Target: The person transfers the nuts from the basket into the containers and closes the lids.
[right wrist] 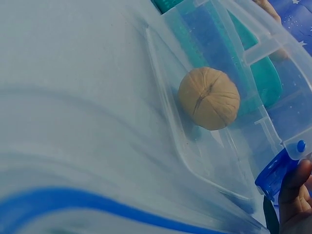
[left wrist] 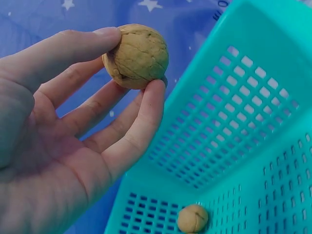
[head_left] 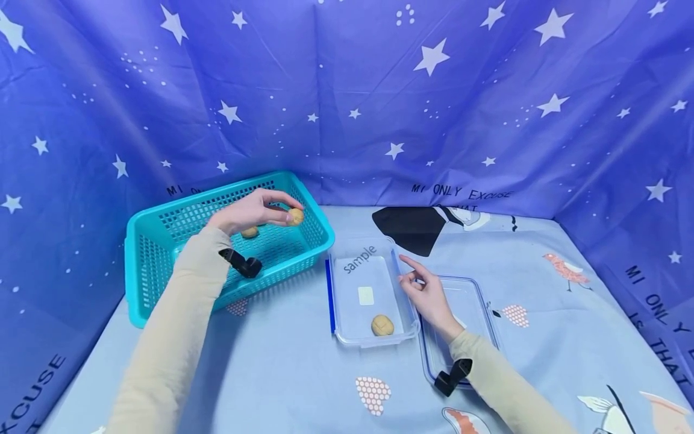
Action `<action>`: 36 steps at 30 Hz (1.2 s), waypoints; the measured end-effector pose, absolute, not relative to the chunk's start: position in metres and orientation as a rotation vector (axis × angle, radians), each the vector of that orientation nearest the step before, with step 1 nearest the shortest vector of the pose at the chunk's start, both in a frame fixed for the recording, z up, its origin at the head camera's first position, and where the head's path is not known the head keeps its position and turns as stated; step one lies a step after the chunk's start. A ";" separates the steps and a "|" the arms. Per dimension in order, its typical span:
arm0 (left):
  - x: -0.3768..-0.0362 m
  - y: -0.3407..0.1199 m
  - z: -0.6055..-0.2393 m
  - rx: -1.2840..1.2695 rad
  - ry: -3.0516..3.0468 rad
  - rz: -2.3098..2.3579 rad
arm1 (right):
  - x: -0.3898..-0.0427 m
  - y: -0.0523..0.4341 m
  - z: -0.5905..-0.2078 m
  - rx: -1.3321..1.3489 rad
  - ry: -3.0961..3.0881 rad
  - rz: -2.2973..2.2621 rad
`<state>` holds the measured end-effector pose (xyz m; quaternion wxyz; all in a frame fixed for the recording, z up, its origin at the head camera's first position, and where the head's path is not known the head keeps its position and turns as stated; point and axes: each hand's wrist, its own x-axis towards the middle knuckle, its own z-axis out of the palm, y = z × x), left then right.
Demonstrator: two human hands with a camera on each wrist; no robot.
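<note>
My left hand point(head_left: 253, 211) pinches a walnut point(head_left: 295, 217) between thumb and fingertips, above the right part of a teal basket point(head_left: 320, 238). In the left wrist view this walnut point(left wrist: 139, 57) shows whole, and another walnut point(left wrist: 193, 218) lies on the basket floor. A clear plastic box point(head_left: 352, 337) with blue side clips stands right of the basket, with one walnut point(head_left: 382, 325) in its near right corner. My right hand point(head_left: 431, 298) is at the box's right side, index finger extended. In the right wrist view its fingers point(right wrist: 295, 195) touch a blue clip point(right wrist: 277, 173).
A clear lid with a blue seal point(head_left: 479, 295) lies right of the box, partly under my right forearm. A pale patterned cloth point(head_left: 303, 386) covers the table. Blue starry fabric point(head_left: 347, 78) hangs behind and at both sides.
</note>
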<state>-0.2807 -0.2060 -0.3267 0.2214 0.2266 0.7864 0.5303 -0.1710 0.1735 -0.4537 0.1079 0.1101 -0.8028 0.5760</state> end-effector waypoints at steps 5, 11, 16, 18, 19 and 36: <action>-0.279 -0.191 -0.328 0.670 2.118 1.507 | -0.171 0.175 -0.453 0.293 -2.395 1.710; -0.271 -0.170 -0.330 0.744 2.127 1.438 | -0.171 0.175 -0.454 0.334 -2.341 1.706; -0.266 -0.154 -0.334 0.807 2.128 1.413 | -0.171 0.175 -0.453 0.285 -2.396 1.714; -0.265 -0.149 -0.337 0.838 2.124 1.411 | -0.171 0.175 -0.452 0.268 -2.416 1.722; -0.264 -0.147 -0.339 0.850 2.121 1.414 | -0.171 0.175 -0.452 0.261 -2.420 1.729; -0.247 -0.093 -0.353 1.053 2.047 1.364 | -0.167 0.171 -0.436 0.237 -2.467 1.743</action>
